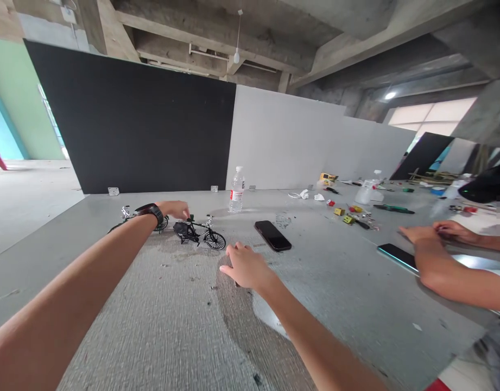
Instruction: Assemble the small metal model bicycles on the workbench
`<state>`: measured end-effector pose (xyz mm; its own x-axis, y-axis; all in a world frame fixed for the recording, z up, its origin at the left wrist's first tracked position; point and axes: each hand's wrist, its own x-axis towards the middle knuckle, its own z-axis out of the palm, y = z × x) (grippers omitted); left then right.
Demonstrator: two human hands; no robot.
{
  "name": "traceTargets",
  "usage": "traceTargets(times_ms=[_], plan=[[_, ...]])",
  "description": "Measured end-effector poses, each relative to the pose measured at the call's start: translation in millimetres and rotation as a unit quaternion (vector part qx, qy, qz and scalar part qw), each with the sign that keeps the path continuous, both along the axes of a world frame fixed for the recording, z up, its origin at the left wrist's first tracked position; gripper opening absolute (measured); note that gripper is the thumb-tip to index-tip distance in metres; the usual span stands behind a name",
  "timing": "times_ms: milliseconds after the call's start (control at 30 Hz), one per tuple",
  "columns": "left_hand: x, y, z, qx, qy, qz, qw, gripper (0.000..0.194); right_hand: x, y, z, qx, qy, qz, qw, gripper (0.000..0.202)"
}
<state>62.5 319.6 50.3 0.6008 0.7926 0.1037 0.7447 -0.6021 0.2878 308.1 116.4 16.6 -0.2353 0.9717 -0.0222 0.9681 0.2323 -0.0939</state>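
A black model bicycle [198, 232] stands upright on the grey table, its front wheel to the right and a dark bag over the rear wheel. My left hand [174, 208], with a dark watch on the wrist, reaches over the back of it. The fingertips are closed together at the saddle [190, 218]. Behind my left wrist, a second model bicycle [162, 223] is partly hidden. My right hand [246, 265] hovers low just right of the front wheel, thumb and fingers apart. A tiny dark piece shows under its palm, too small to name.
A black phone [273, 235] lies right of the bicycles, with a water bottle [236, 190] behind. Farther right are yellow blocks [348, 219], a green-handled tool [393, 208] and another bottle [367, 187]. A co-worker's hands [424, 234] rest near a second phone [397, 257].
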Motion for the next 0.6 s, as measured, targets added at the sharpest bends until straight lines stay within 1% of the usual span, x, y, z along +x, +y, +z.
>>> traceTargets(times_ms=[67, 133, 167, 233, 267, 300, 333, 367, 400, 433, 467, 500, 533, 567, 600], plan=[[-7.7, -2.2, 11.2, -0.002, -0.005, 0.024, 1.000, 0.019, 1.9, 1.6, -1.3, 0.001, 0.008, 0.003, 1.000, 0.032], [-19.5, -9.0, 29.7, 0.010, -0.017, 0.052, 0.998, 0.025, 3.5, 3.5, 0.4, 0.006, 0.016, 0.002, 1.000, 0.030], [-26.0, -15.7, 40.6, 0.024, -0.027, 0.064, 0.997, 0.028, 3.4, 4.1, 2.9, 0.015, 0.020, -0.002, 1.000, 0.028], [-37.5, -39.0, 61.6, 0.048, -0.042, 0.084, 0.994, 0.033, 0.3, 3.3, 11.6, 0.046, 0.028, -0.016, 0.998, 0.026], [-41.4, -55.8, 69.8, 0.059, -0.049, 0.092, 0.993, 0.035, -3.3, 1.6, 17.2, 0.071, 0.038, -0.019, 0.997, 0.029], [-43.5, -75.8, 75.4, 0.064, -0.057, 0.097, 0.992, 0.036, -8.2, -1.3, 22.8, 0.099, 0.059, -0.011, 0.993, 0.034], [-43.7, -98.1, 77.7, 0.054, -0.059, 0.090, 0.993, 0.035, -14.5, -5.1, 27.9, 0.127, 0.088, 0.009, 0.988, 0.040], [-42.2, -121.6, 76.7, 0.025, -0.054, 0.058, 0.997, 0.032, -21.8, -9.8, 31.8, 0.155, 0.145, 0.055, 0.976, 0.047], [-39.4, -145.0, 72.4, -0.010, -0.048, 0.016, 0.999, 0.030, -29.9, -14.9, 33.9, 0.165, 0.200, 0.115, 0.959, 0.055], [-35.8, -166.9, 65.3, -0.034, -0.059, -0.015, 0.998, 0.028, -38.2, -20.0, 34.0, 0.157, 0.241, 0.177, 0.941, 0.060], [-32.0, -186.2, 56.2, -0.058, -0.071, -0.037, 0.995, 0.027, -46.4, -24.6, 32.2, 0.144, 0.269, 0.227, 0.925, 0.061], [-28.8, -202.1, 46.2, -0.074, -0.084, -0.041, 0.993, 0.028, -53.9, -28.4, 28.9, 0.139, 0.292, 0.256, 0.911, 0.056], [-26.6, -214.1, 36.2, -0.085, -0.096, -0.023, 0.991, 0.032, -60.2, -31.1, 24.6, 0.132, 0.311, 0.274, 0.901, 0.048], [-26.1, -222.0, 26.9, -0.099, -0.108, -0.003, 0.989, 0.036, -65.2, -32.7, 19.8, 0.125, 0.328, 0.281, 0.893, 0.041], [-27.7, -225.9, 19.1, -0.114, -0.123, -0.006, 0.986, 0.035, -68.7, -33.2, 15.1, 0.113, 0.341, 0.285, 0.889, 0.034]])
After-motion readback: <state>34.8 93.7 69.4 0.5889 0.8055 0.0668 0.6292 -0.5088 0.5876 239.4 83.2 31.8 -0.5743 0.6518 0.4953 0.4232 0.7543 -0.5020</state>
